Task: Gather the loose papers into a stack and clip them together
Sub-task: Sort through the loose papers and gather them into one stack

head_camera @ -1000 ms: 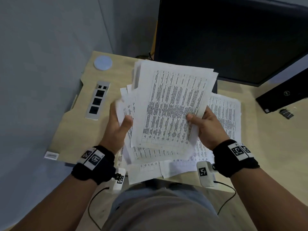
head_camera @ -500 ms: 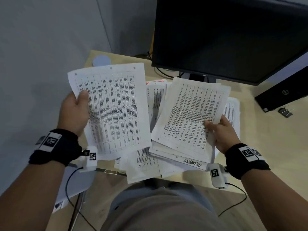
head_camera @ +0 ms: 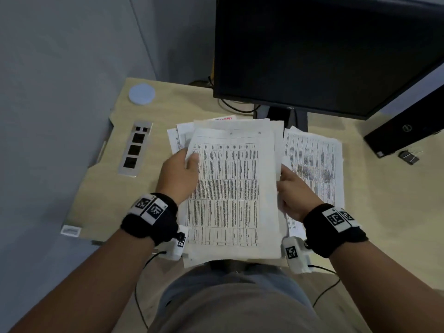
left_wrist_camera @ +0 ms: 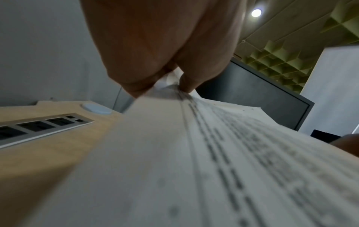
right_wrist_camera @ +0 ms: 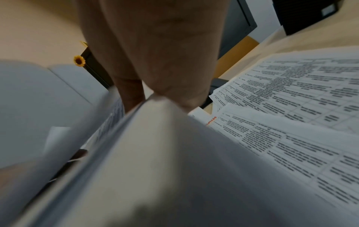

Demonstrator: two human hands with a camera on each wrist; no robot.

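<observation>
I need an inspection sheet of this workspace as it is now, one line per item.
Surface: light wooden desk, socket strip set in.
Job's things: held stack of papers; loose sheets lie at its right; binder clips untouched.
Clutter: white round disc.
Grips: left hand and right hand each pinch a stack edge.
Cables: black cables behind the monitor.
Surroundings: grey wall, black computer case.

A dark monitor (head_camera: 324, 51) stands at the back of the bench (head_camera: 384, 212), a socket strip (head_camera: 134, 147) and white disc (head_camera: 141, 94) to its left.
</observation>
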